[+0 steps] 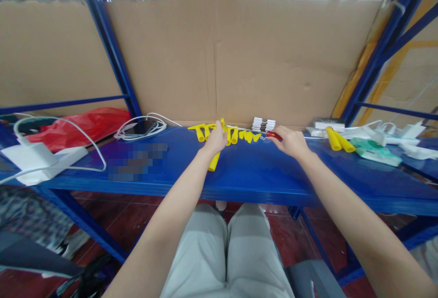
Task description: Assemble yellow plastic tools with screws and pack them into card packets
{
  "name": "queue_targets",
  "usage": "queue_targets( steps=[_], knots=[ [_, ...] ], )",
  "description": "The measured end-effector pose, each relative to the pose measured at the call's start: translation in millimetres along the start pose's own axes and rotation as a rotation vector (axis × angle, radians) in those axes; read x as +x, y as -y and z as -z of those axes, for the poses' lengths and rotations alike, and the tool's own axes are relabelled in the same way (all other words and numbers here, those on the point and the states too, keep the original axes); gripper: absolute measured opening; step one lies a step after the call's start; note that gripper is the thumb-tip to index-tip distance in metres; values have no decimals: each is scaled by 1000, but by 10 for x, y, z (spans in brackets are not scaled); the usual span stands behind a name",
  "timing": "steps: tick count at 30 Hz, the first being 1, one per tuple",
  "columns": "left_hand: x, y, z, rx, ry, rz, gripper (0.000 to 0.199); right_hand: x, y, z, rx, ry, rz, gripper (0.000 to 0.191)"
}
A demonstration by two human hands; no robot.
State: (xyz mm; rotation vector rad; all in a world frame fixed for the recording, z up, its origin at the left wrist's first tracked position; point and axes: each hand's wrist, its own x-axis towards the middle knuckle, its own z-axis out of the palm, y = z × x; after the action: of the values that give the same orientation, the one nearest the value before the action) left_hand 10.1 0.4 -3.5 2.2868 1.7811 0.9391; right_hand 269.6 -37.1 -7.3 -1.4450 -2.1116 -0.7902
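My left hand is closed around a yellow plastic part; its tube end sticks out below the hand and a narrow tip shows above. In my right hand is a red-handled screwdriver, held with its thin shaft pointing left toward the yellow part. Whether the shaft touches that part is too small to tell. Other yellow tube parts lie in a row behind and beside my left hand. Several small yellow pieces lie between my hands. Behind them stands a stack of white pieces.
The blue tabletop ends against a cardboard wall. On the left are a red bag, coiled white cable and a white charger. Two yellow tubes and a green packet lie right.
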Motion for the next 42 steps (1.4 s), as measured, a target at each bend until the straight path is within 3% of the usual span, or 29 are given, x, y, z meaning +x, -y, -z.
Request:
queue_targets(
  steps=[11,16,24,31,42],
  knots=[
    [12,21,-30,-49,21,11,35,25,-27,-25,-13,19,-29,21],
    [17,33,-27,-45,53,14,35,14,-22,-21,0,25,18,27],
    [-1,12,-29,-71,41,20,40,28,11,-19,5,128,-67,25],
    [-10,4,-29,-85,66,7,40,33,-4,-15,-20,78,-22,20],
    [-6,11,-31,-93,49,7,37,28,46,14,41,230,-62,27]
  ],
)
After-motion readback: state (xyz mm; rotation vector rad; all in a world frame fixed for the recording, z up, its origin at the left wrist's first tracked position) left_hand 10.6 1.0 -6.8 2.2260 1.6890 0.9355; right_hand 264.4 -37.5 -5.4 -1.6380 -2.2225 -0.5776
